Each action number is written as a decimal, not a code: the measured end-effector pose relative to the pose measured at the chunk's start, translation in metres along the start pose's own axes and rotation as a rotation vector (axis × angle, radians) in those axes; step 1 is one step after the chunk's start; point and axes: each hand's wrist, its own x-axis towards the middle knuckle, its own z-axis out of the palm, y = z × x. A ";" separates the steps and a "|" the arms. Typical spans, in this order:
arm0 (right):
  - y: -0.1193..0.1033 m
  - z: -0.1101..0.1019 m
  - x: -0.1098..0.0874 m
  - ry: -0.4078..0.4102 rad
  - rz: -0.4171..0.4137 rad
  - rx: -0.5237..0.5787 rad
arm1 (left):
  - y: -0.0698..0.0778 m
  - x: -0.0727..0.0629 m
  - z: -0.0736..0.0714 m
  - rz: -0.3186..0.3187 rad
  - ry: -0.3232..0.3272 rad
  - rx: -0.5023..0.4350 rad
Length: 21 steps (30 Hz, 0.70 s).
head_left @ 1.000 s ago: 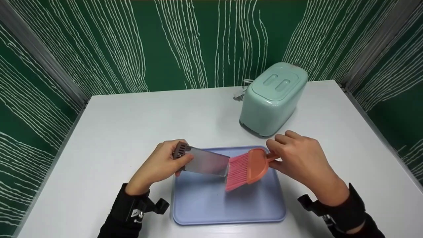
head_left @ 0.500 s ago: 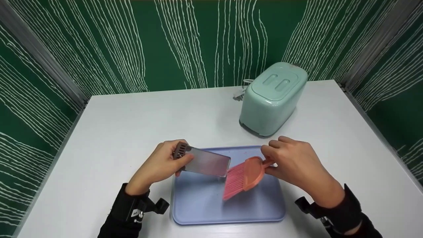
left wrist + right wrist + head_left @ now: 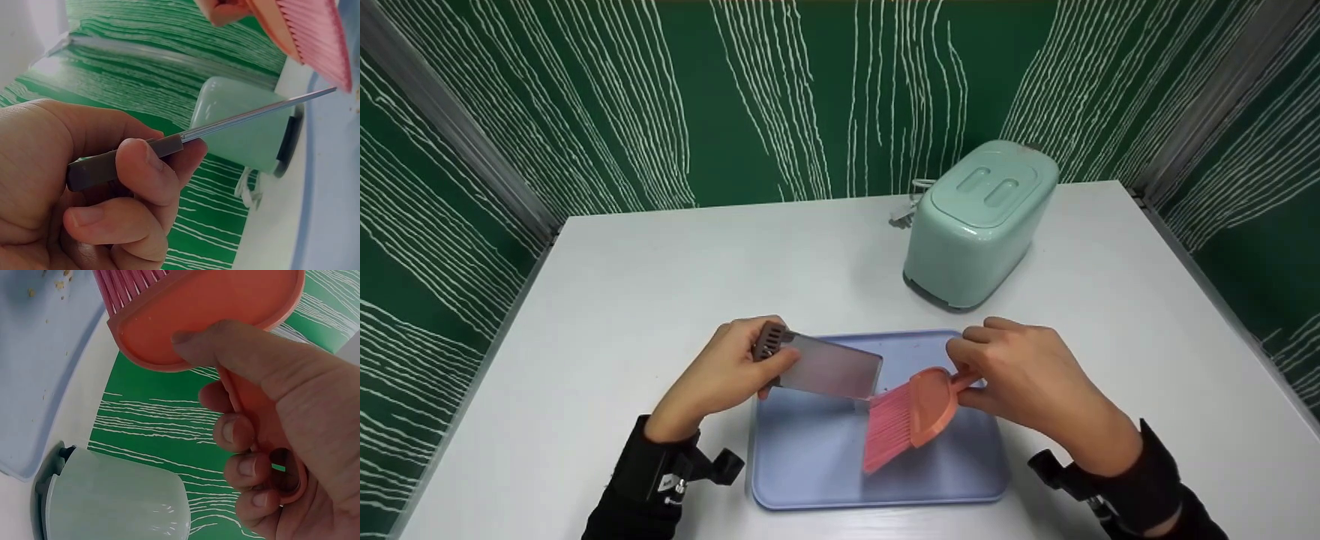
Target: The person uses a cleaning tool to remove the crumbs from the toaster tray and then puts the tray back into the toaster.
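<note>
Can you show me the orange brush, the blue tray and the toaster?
Orange brush [image 3: 928, 411], head view: on its wide head.
Blue tray [image 3: 814, 454], head view: on its flat bottom.
Toaster [image 3: 960, 259], head view: on its near end.

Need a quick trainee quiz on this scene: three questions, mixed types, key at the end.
1. Multiple choice. What does the left hand hold?
A) a cup
B) a flat metal plate, by its brown end
C) a sponge
2. True or false. The toaster stands on the white table, outside the blue tray.
3. Short answer. The right hand grips an orange brush. In the right wrist view, what loose bits lie on the blue tray?

Key: 1. B. 2. True. 3. Crumbs.
</note>
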 end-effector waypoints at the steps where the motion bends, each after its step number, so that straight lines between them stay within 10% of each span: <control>1: 0.001 -0.001 0.000 -0.010 0.006 0.014 | 0.000 0.000 0.000 0.000 -0.001 0.001; 21: 0.007 -0.005 0.003 0.067 0.016 0.137 | -0.001 0.001 0.000 0.002 0.000 -0.003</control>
